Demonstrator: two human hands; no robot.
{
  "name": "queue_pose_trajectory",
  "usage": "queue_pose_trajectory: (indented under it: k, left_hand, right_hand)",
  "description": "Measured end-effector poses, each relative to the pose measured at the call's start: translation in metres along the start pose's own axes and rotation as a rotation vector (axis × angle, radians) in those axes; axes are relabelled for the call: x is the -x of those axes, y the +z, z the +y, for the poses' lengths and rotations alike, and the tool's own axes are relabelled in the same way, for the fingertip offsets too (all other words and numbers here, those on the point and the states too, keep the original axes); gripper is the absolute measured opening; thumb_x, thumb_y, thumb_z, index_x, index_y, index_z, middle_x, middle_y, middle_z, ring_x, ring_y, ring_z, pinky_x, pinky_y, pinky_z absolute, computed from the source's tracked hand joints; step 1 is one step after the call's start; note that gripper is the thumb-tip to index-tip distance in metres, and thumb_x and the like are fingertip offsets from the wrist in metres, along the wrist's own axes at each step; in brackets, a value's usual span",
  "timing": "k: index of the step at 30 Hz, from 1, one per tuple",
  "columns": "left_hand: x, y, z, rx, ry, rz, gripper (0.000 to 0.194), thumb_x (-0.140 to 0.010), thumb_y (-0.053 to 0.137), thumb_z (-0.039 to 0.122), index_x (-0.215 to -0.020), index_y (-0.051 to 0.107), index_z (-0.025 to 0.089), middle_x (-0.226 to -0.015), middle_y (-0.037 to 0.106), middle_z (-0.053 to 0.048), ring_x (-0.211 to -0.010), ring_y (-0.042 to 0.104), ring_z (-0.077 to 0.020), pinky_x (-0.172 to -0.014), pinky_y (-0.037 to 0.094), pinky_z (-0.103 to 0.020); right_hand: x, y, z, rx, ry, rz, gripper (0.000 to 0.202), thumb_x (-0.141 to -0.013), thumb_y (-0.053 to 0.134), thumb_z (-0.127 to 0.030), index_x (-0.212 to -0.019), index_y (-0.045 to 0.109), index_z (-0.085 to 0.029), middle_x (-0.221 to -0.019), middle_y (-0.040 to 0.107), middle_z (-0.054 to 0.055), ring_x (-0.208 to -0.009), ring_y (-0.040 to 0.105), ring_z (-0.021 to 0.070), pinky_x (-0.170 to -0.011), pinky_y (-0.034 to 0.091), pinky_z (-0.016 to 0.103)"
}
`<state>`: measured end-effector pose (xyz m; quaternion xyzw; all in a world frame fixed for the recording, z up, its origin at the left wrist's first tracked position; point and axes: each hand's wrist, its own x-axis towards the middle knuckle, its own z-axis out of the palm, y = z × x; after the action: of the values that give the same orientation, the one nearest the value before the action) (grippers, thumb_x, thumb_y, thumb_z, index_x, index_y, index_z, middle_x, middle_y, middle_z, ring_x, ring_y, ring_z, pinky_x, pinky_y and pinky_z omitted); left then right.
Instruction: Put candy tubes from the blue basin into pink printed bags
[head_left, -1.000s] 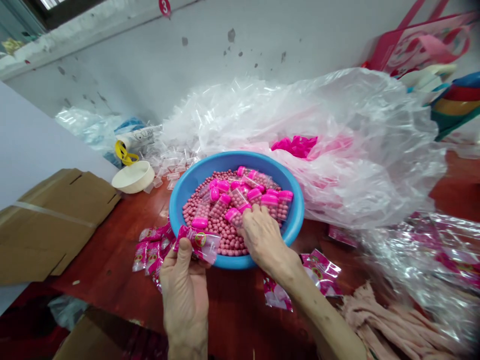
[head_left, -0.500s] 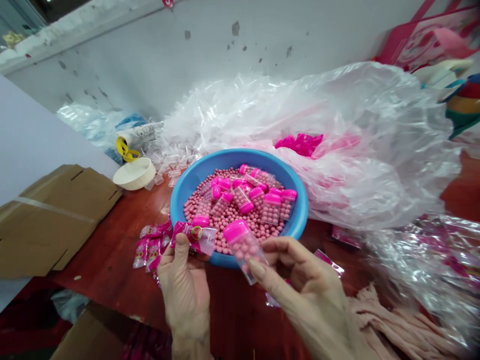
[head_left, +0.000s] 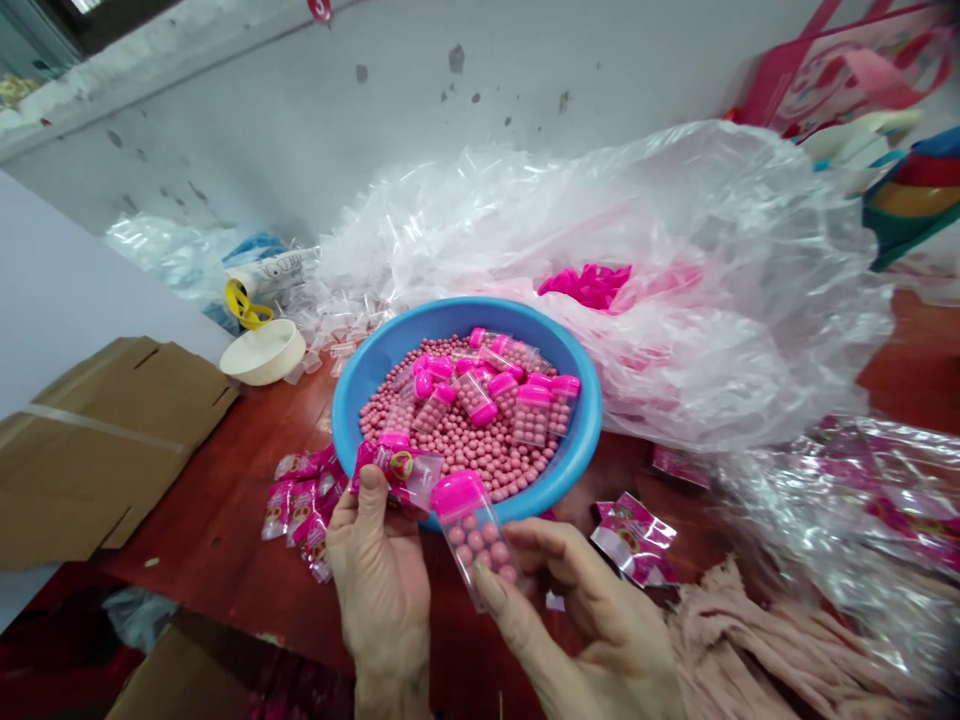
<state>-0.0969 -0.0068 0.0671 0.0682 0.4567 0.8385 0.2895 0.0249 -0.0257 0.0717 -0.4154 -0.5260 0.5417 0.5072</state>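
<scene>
My left hand (head_left: 382,580) pinches a small pink printed plastic sachet (head_left: 401,470), its clear end pointing right. Between the thumb and fingers of my right hand (head_left: 585,620) is a clear container (head_left: 474,535) with a bright pink cap, partly filled with pink beads. The cap tilts up and left, close to the sachet's clear end; whether they touch I cannot tell. Just beyond both hands stands a blue basin (head_left: 589,430) of loose pink beads (head_left: 480,450), with several capped containers (head_left: 532,412) lying on top.
Filled pink sachets (head_left: 300,505) lie left of the basin, flat printed sachets (head_left: 636,538) to its right. Behind are a large clear plastic bag (head_left: 712,270), a white dish (head_left: 262,352) and loose clear tubes (head_left: 345,320). Cardboard (head_left: 97,440) sits left; a beige cloth (head_left: 750,640) lies front right.
The container in my right hand has moved slightly down and left, nearer the sachet. My left hand has shifted a little right. The flat sachets at right show more, and the view has shifted slightly.
</scene>
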Motion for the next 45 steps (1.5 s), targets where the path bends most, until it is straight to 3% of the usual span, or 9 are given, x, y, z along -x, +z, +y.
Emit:
queue_pose_trajectory:
  k: [8,14,18,20,25,32,37,39,45]
  left_hand:
    - [0.006,0.004,0.000,-0.010,-0.015,-0.053,0.018,-0.062,0.083,0.029,-0.071,0.073,0.018,-0.065,0.073,0.004,-0.057,0.065,-0.0080,-0.063,0.053,-0.019]
    - [0.008,0.006,-0.004,-0.010,0.002,-0.048,0.019,-0.059,0.085,0.028,-0.070,0.073,0.018,-0.064,0.073,0.005,-0.056,0.064,-0.0072,-0.062,0.053,-0.017]
    - [0.016,0.009,-0.006,-0.010,-0.043,-0.127,0.021,-0.059,0.085,0.031,-0.069,0.072,0.018,-0.063,0.071,0.002,-0.060,0.066,-0.0115,-0.060,0.054,-0.020]
    - [0.022,0.012,-0.006,-0.020,-0.075,-0.172,0.022,-0.057,0.086,0.025,-0.074,0.073,0.019,-0.064,0.071,0.002,-0.063,0.067,-0.0121,-0.064,0.055,-0.021]
    - [0.030,0.017,-0.007,-0.067,-0.158,-0.140,0.024,-0.057,0.085,0.016,-0.078,0.074,0.019,-0.069,0.074,0.001,-0.063,0.067,-0.0114,-0.066,0.056,-0.022]
    - [0.027,0.015,-0.006,-0.061,-0.187,-0.193,0.030,-0.050,0.089,0.021,-0.075,0.075,0.019,-0.070,0.077,-0.002,-0.059,0.068,-0.0119,-0.060,0.056,-0.020]
    - [0.031,0.018,-0.006,-0.052,-0.199,-0.119,0.026,-0.049,0.089,0.017,-0.070,0.074,0.019,-0.064,0.075,0.000,-0.054,0.067,-0.0101,-0.056,0.056,-0.017]
    - [0.032,0.018,-0.007,-0.047,-0.206,-0.104,0.026,-0.048,0.089,0.017,-0.069,0.074,0.019,-0.063,0.075,0.001,-0.053,0.067,-0.0099,-0.055,0.056,-0.017]
    - [0.036,0.013,-0.010,-0.078,-0.320,-0.135,0.028,-0.049,0.089,0.033,-0.065,0.072,0.017,-0.066,0.076,-0.004,-0.057,0.069,-0.0162,-0.059,0.058,-0.026]
  right_hand:
    - [-0.002,0.002,0.006,-0.025,-0.029,0.113,0.020,-0.074,0.072,-0.017,-0.089,0.069,-0.029,-0.076,0.074,-0.005,-0.067,0.069,0.0098,-0.062,0.055,0.014]
    - [0.002,-0.001,0.018,0.029,-0.030,0.095,0.019,-0.076,0.071,-0.021,-0.094,0.070,-0.025,-0.079,0.074,0.001,-0.071,0.072,0.0160,-0.065,0.059,0.022]
    - [0.002,-0.005,0.024,0.020,-0.068,0.119,0.025,-0.077,0.070,-0.016,-0.098,0.069,-0.029,-0.086,0.076,0.000,-0.077,0.073,0.0160,-0.071,0.059,0.024]
    - [0.002,-0.006,0.025,0.008,-0.076,0.135,0.027,-0.077,0.070,-0.015,-0.100,0.069,-0.028,-0.089,0.076,0.001,-0.078,0.073,0.0177,-0.070,0.059,0.026]
    - [0.003,-0.008,0.024,0.020,-0.105,0.220,0.027,-0.073,0.073,-0.016,-0.097,0.074,-0.028,-0.083,0.076,0.000,-0.068,0.071,0.0168,-0.062,0.059,0.026]
    - [0.001,-0.021,0.029,-0.069,0.127,0.071,0.020,-0.073,0.074,-0.031,-0.093,0.076,-0.031,-0.084,0.078,0.000,-0.076,0.073,0.0216,-0.070,0.059,0.033]
    - [0.007,-0.012,0.033,0.117,-0.207,0.232,0.041,-0.074,0.071,-0.011,-0.105,0.072,-0.037,-0.087,0.076,-0.004,-0.075,0.069,0.0167,-0.071,0.056,0.029]
    - [0.008,-0.008,0.033,0.161,-0.288,0.228,0.047,-0.075,0.068,-0.006,-0.111,0.070,-0.036,-0.084,0.075,-0.004,-0.071,0.067,0.0155,-0.069,0.055,0.028]
    - [0.001,-0.013,0.032,-0.014,-0.220,0.211,0.044,-0.074,0.069,-0.010,-0.105,0.071,-0.042,-0.079,0.074,-0.006,-0.068,0.068,0.0162,-0.061,0.057,0.026]
